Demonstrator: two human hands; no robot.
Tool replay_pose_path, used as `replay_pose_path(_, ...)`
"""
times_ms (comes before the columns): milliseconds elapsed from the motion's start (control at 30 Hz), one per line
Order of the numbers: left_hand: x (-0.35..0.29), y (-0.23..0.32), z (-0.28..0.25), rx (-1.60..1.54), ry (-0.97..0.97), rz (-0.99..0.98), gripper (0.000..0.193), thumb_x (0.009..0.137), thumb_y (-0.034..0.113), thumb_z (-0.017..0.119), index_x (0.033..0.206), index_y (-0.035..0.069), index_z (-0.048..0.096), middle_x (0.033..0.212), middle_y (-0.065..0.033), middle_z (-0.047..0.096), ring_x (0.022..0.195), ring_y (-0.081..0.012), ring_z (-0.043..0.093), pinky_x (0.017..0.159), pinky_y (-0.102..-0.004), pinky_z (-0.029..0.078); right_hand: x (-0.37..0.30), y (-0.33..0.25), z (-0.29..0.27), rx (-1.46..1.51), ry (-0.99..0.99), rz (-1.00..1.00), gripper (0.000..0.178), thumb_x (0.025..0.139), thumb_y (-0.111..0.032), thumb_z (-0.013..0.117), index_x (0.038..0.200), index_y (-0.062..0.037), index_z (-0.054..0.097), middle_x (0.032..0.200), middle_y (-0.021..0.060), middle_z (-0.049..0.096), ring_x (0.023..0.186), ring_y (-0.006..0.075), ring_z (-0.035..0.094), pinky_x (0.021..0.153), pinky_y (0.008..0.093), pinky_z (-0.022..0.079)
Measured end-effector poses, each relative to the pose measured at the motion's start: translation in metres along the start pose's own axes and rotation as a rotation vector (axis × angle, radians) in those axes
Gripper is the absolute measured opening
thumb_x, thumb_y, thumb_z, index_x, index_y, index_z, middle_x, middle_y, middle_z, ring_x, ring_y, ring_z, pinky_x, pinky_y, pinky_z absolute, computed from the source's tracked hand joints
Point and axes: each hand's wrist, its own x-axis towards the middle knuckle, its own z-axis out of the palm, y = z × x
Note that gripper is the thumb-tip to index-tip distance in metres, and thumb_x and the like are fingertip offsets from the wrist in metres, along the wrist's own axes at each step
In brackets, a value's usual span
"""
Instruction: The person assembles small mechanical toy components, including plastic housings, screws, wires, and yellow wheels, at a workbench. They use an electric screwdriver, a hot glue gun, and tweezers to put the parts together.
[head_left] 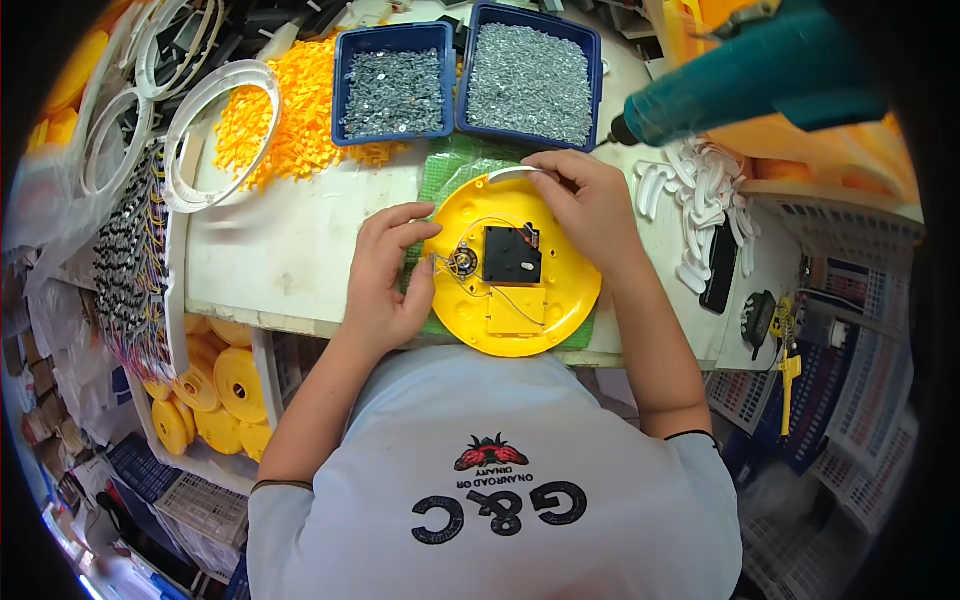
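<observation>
A round yellow plastic housing (465,320) lies in front of me on a green mat (440,172). Inside it sit a black box (513,256), a small round part (463,262) with thin wires, and a yellow rectangular cover (515,311). My right hand (592,205) pinches a white curved plastic strip (515,173) at the housing's far rim. My left hand (388,275) is at the left rim, its fingers apart and slightly bent, with fingertips against the edge and the thumb near the wires. Whether the thumb touches a wire I cannot tell.
Blue bins of screws (530,80) and of dark small metal parts (395,90) stand at the back, beside orange-yellow plastic pieces (300,105). A teal power screwdriver (740,80) hangs at upper right, above white curved pieces (690,190). White rings (225,135) and wired parts (130,250) are left.
</observation>
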Motion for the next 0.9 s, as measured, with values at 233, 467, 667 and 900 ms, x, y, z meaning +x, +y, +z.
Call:
replay_pose_path(233,0.005,-0.003,-0.001,0.026,-0.002,0.032,0.039,0.082,-0.005,0.063,0.120,0.004,0.064,0.132,-0.0187,0.064,0.122,-0.0381,0.059,0.106,-0.0463,0.047,0.002,0.013,0.005,-0.199,0.016,-0.148,0.019,0.096,-0.009,0.071,0.113,-0.0008,0.076,0.103,0.0103,0.076,0.085,0.0182,0.070,0.075,0.0297,0.054)
replay_pose_path(467,0.011,-0.006,0.001,0.059,-0.004,0.065,0.035,0.083,-0.005,0.062,0.117,0.001,0.064,0.130,-0.0212,0.064,0.120,-0.0394,0.060,0.105,-0.0461,0.048,-0.005,0.021,-0.009,-0.399,0.094,-0.357,0.016,0.092,-0.016,0.070,0.104,-0.0063,0.076,0.099,0.0143,0.074,0.093,0.0347,0.070,0.083,0.0438,0.055)
replay_pose_path(667,-0.002,-0.004,-0.001,0.019,-0.002,0.019,0.035,0.083,-0.007,0.059,0.117,0.000,0.062,0.130,-0.0223,0.062,0.121,-0.0387,0.059,0.106,-0.0453,0.047,0.026,-0.017,-0.092,-0.325,0.520,-0.539,0.015,0.084,-0.004,0.073,0.099,-0.0029,0.077,0.092,0.0160,0.075,0.085,0.0331,0.073,0.078,0.0405,0.058)
replay_pose_path(900,-0.002,-0.006,0.002,0.002,-0.002,0.024,0.035,0.083,-0.007,0.059,0.117,0.000,0.062,0.131,-0.0219,0.061,0.123,-0.0379,0.059,0.107,-0.0452,0.047,0.144,-0.043,-0.211,-0.735,0.765,-0.314,0.039,0.095,-0.036,0.071,0.114,-0.0027,0.075,0.113,0.0178,0.075,0.105,0.0344,0.072,0.091,0.0444,0.057)
